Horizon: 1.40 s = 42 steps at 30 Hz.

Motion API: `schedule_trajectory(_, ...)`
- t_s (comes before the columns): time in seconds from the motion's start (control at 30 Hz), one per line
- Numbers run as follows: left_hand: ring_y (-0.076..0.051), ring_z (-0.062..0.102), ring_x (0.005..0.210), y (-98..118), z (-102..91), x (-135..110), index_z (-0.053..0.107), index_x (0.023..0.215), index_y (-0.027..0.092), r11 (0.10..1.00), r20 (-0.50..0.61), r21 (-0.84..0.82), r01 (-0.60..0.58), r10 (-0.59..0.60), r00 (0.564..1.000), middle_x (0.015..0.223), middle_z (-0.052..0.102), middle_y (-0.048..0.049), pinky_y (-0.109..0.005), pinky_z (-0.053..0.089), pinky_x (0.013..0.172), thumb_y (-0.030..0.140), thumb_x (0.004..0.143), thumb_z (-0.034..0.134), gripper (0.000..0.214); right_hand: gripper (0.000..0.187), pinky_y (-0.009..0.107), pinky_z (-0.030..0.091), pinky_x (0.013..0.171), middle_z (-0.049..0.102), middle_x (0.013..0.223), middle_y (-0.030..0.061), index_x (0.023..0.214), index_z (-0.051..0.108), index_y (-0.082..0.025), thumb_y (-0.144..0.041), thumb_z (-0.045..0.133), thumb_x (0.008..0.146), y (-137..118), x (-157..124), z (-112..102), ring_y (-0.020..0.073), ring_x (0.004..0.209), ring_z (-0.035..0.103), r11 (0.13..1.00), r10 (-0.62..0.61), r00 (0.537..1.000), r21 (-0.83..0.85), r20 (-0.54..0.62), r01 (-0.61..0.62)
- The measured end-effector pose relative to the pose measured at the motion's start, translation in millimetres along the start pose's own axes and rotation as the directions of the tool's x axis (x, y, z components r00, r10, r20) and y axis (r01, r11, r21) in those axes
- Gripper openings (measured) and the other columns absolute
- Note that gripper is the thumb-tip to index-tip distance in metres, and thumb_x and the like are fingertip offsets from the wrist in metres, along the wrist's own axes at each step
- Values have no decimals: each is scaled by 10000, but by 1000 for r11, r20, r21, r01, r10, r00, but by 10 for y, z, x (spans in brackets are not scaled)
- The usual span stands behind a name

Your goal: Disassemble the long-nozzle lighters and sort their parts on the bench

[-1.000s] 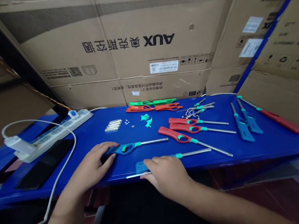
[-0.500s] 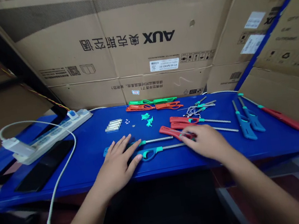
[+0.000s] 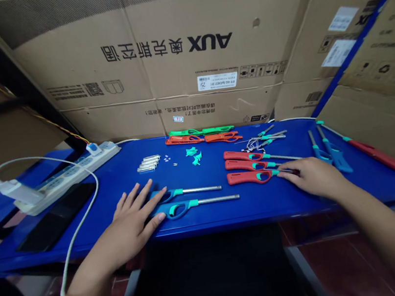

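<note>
My left hand (image 3: 134, 221) lies flat with spread fingers over the handles of two blue long-nosed lighters. The nearer blue lighter (image 3: 216, 199) and the farther one (image 3: 201, 189) point their metal tubes to the right; their handle ends are hidden under the palm. With thumb and fingers together, my right hand (image 3: 309, 176) grips the metal tube of the nearest red lighter (image 3: 244, 177), covering most of that tube. Just behind it, a second red lighter (image 3: 240, 164) and a third red lighter (image 3: 239, 154) lie side by side, handles to the left.
Green handle shells (image 3: 200, 131) and orange shells (image 3: 221, 137) lie along the back. Metal-capped cylinders (image 3: 148, 164), teal parts (image 3: 195, 158) and loose tubes (image 3: 273, 135) sit before them. Blue lighters (image 3: 335, 152) are rightward. A power strip (image 3: 72, 179) and black phone (image 3: 57, 218) lie left.
My right hand has moved right, from the nearest red lighter's handle to its tube; that lighter now lies level beside the others. My left hand and the two blue lighters have shifted left.
</note>
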<state>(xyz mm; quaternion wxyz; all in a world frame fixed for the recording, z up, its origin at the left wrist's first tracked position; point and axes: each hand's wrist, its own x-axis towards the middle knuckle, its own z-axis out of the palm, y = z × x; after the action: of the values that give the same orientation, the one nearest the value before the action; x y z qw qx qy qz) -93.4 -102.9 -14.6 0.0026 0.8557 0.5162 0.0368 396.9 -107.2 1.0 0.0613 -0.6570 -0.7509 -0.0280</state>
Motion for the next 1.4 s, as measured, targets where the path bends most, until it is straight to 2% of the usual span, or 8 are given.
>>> schedule_trajectory(0.13,-369,235,1500,131,-17,79,314,1528,426,1000,14,-24,-3,3,1000,1639,229,14,-604,288,1161,592,997,345,557,356,365,562,804,776,1076,53,1066,778,-272,-454,502,932,169,118,6,273,964,727,1000,9,1000,-16,6,-8)
schedule_trajectory(0.3,-366,290,1477,586,-20,182,303,1524,458,993,0,-86,-76,76,997,1635,253,13,-608,308,1134,573,1007,351,532,422,405,540,884,750,1159,75,1153,754,-238,-468,473,938,321,250,-4,303,1051,697,996,84,991,-37,100,-81)
schedule_trajectory(0.53,-397,299,1467,981,37,352,361,1518,410,993,-50,-94,-66,62,997,1622,296,-32,-647,286,1132,580,1005,345,541,488,352,515,733,768,1018,85,1268,680,-235,-480,460,908,467,501,-210,281,913,703,995,62,981,-82,183,-47)
schedule_trajectory(0.63,-379,326,1459,1026,39,402,386,1512,392,994,-71,-86,-69,63,995,1609,329,-49,-638,276,1148,588,1001,349,548,553,356,501,753,751,1011,101,1375,588,-207,-425,486,878,519,794,-343,282,897,693,994,48,988,-107,146,-33)
schedule_trajectory(0.77,-366,306,1474,1019,19,455,355,1525,390,991,-68,-76,-108,103,992,1613,317,-61,-647,256,1163,609,990,364,578,820,357,506,840,706,1192,140,1506,427,-159,-308,643,729,580,1328,-349,299,1014,675,989,72,959,-141,273,-35)
schedule_trajectory(0.97,-347,248,1500,967,6,504,262,1558,386,980,-41,-83,-180,177,983,1635,255,-62,-632,245,1181,587,1003,361,599,737,299,501,768,699,1207,112,1373,564,-186,-260,681,650,634,1839,-146,256,1001,671,995,35,925,-103,378,5)
schedule_trajectory(1.23,-318,239,1508,950,78,493,264,1552,411,979,-27,-93,-183,181,983,1648,218,-36,-608,246,1194,565,1015,345,564,508,268,427,629,713,897,41,1141,655,-214,-260,677,636,883,1758,-130,212,764,650,991,38,921,-136,388,17)
schedule_trajectory(1.4,-328,274,1494,937,52,495,301,1540,410,981,-21,-104,-166,164,986,1639,246,-31,-613,261,1186,583,1006,349,564,433,263,426,679,712,945,87,1176,631,-142,-264,627,760,1207,1499,-340,186,781,634,984,120,947,-159,299,-74)
